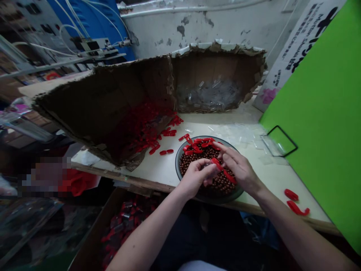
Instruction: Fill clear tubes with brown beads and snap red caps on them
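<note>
A round bowl (178,158) full of small brown beads (197,155) sits at the table's near edge, with several red plastic pieces (197,145) on the far side of the heap. Both hands are over the bowl. My left hand (196,177) is curled, its fingertips pinched against a red piece (216,162). My right hand (239,167) meets it from the right, fingers bent, with another red piece (229,177) lying under its palm. The hands touch at the fingertips.
A torn cardboard box (113,98) lies open on its side, spilling red pieces (152,130); a second compartment holds clear plastic parts (210,96). A green panel (318,113) walls the right. Two red pieces (295,201) lie near it. A lower box (124,222) holds more.
</note>
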{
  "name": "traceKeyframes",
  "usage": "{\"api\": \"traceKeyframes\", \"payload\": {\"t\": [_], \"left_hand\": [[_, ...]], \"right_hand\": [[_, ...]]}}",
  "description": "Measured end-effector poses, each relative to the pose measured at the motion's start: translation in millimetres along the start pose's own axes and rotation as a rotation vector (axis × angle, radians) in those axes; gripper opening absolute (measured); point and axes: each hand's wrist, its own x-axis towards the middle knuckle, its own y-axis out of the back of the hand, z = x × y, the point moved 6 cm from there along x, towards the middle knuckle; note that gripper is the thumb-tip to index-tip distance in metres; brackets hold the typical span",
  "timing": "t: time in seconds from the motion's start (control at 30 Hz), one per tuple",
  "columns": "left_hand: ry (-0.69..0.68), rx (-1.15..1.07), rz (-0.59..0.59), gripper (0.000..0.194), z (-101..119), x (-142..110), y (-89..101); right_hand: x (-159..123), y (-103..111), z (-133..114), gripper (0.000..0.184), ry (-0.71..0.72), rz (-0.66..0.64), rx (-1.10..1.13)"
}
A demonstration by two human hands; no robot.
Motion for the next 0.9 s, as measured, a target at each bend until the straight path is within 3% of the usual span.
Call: {"api": "traceKeyframes", "payload": {"t": [0.1, 0.2, 0.27, 0.33, 0.43, 0.53, 0.67, 0.73, 0.9], "left_hand": [[0.042, 0.015, -0.042, 0.033, -7, -3, -7.3], [0.018, -0.044, 0.022, 0.033, -6, -3, -4.4], [-0.008, -0.105, 0.073, 0.031, -4, -2, -0.8], [-0.017, -0.147, 0.086, 0.030, -4, -1, -0.2], [-0.002, -0.130, 0.055, 0.030, -8, -2, -4.2], [0.025, -0.018, -0.020, 0.030, -9, -7, -11.2], [0.062, 0.135, -0.174, 0.029, -3, -15, -22.8], [0.062, 0.180, -0.216, 0.028, 2, -18, -25.8], [0.057, 0.313, -0.236, 0.025, 8, -26, -25.1]], "right_hand": [[8, 3, 13, 0.045, -0.079, 0.170, 0.238], [0, 8, 19, 0.049, -0.094, 0.384, 0.433], [-16, 11, 17, 0.048, -0.071, 0.554, 0.403], [-30, 8, 10, 0.048, -0.031, 0.612, 0.290], [-31, 2, 1, 0.052, -0.017, 0.544, 0.207], [-11, 5, 1, 0.055, -0.088, 0.439, 0.347], [15, -9, -6, 0.060, -0.157, 0.051, 0.582], [17, -17, -12, 0.061, -0.166, -0.065, 0.649], [7, -25, -23, 0.052, -0.094, -0.095, 0.591]]}}
